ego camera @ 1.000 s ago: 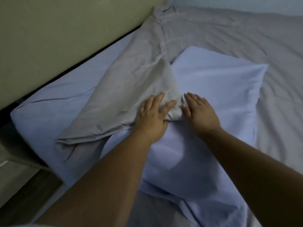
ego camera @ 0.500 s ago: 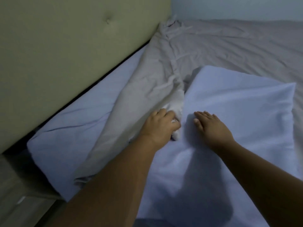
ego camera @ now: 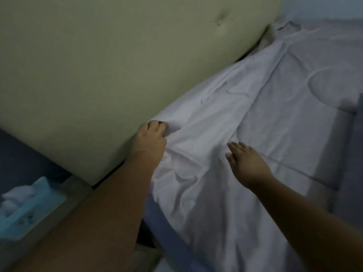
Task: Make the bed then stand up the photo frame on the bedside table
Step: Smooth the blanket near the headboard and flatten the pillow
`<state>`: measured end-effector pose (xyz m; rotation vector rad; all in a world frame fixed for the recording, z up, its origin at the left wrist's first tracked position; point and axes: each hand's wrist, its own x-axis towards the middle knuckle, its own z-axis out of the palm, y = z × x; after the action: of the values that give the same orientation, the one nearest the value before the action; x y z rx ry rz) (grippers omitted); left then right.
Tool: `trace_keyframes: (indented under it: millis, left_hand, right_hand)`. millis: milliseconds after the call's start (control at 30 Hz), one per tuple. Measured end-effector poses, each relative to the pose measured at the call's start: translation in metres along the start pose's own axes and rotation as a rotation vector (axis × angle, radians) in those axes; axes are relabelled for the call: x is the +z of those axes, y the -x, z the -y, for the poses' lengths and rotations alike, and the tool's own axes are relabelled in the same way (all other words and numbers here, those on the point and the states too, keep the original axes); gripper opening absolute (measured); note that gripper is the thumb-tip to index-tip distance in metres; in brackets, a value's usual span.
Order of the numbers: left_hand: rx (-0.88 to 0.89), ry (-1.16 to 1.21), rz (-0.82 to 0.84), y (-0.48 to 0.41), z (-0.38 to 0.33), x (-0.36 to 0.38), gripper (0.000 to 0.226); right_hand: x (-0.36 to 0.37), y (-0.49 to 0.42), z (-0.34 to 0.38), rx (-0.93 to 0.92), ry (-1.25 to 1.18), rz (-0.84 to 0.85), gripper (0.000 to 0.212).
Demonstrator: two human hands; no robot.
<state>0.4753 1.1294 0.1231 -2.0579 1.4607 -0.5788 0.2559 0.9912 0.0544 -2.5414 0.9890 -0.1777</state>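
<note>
A pale grey cover (ego camera: 245, 118) lies spread over the head end of the bed, wrinkled near the headboard. My left hand (ego camera: 152, 137) is closed on the cover's corner, right against the padded headboard (ego camera: 117, 65). My right hand (ego camera: 246, 163) rests flat on the cover with fingers apart, holding nothing. A strip of light blue bedding (ego camera: 155, 218) shows below the cover's edge at the bed's near side. The pillow is hidden under the cover. No photo frame is in view.
At the lower left stands the bedside table (ego camera: 78, 191), with a teal tissue box (ego camera: 29, 203) on it. My left forearm crosses over the table's edge. The far side of the bed meets a pale wall (ego camera: 324, 8).
My left hand has closed on the grey cover's corner and drawn it up to the headboard, over the blue pillow. My right hand stayed flat. The view swung left, bringing the bedside table in.
</note>
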Motion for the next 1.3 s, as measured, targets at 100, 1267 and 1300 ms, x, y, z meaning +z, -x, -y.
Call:
trace_keyframes:
  millis: [100, 1267, 1300]
  left_hand:
    - [-0.076, 0.095, -0.024, 0.02, 0.052, 0.062, 0.009]
    - [-1.698, 1.645, 0.383, 0.078, -0.003, 0.302, 0.06]
    - [-1.673, 1.608, 0.377, 0.077, -0.003, 0.301, 0.059]
  right_hand:
    - [0.044, -0.035, 0.063, -0.044, -0.011, 0.03, 0.053]
    - [0.228, -0.054, 0.182, -0.252, 0.201, 0.105, 0.068]
    - [0.228, -0.055, 0.182, -0.258, 0.206, 0.117, 0.068]
